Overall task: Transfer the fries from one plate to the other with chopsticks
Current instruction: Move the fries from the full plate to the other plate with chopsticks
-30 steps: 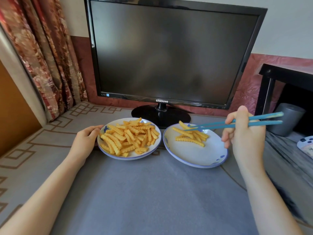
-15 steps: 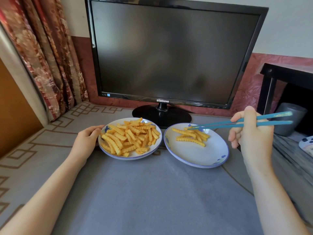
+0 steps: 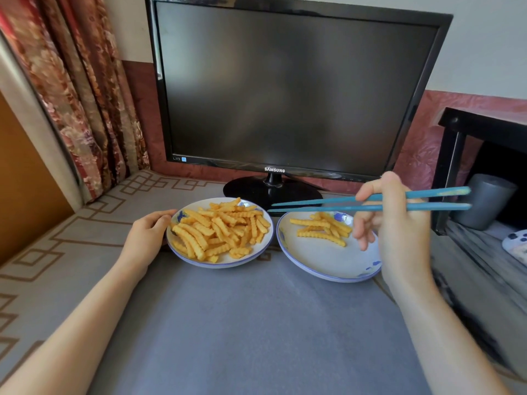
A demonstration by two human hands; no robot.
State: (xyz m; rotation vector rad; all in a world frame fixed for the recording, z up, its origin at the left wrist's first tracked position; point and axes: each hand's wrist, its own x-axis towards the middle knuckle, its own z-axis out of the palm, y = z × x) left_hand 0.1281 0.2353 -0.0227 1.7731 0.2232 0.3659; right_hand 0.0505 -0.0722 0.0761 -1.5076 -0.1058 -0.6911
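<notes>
Plainly golden, crinkle-cut fries (image 3: 219, 232), blue-rimmed plate (image 3: 225, 266), teal chopsticks (image 3: 322, 208)

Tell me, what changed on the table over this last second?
The right hand carried the blue chopsticks leftward, from over the right plate toward the full left plate; their tips hold nothing. The left hand still holds that plate's rim; plates and fries unmoved.

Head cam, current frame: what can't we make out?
Spotted white thing, head view: cut off by the right edge; unidentifiable.
Right plate far-right rim: hidden behind the right hand holding the chopsticks.
Left hand grip on the left plate: fingertips hidden by the hand itself; holding or only touching, unclear.
Labels on the monitor bezel: too small to read.
</notes>
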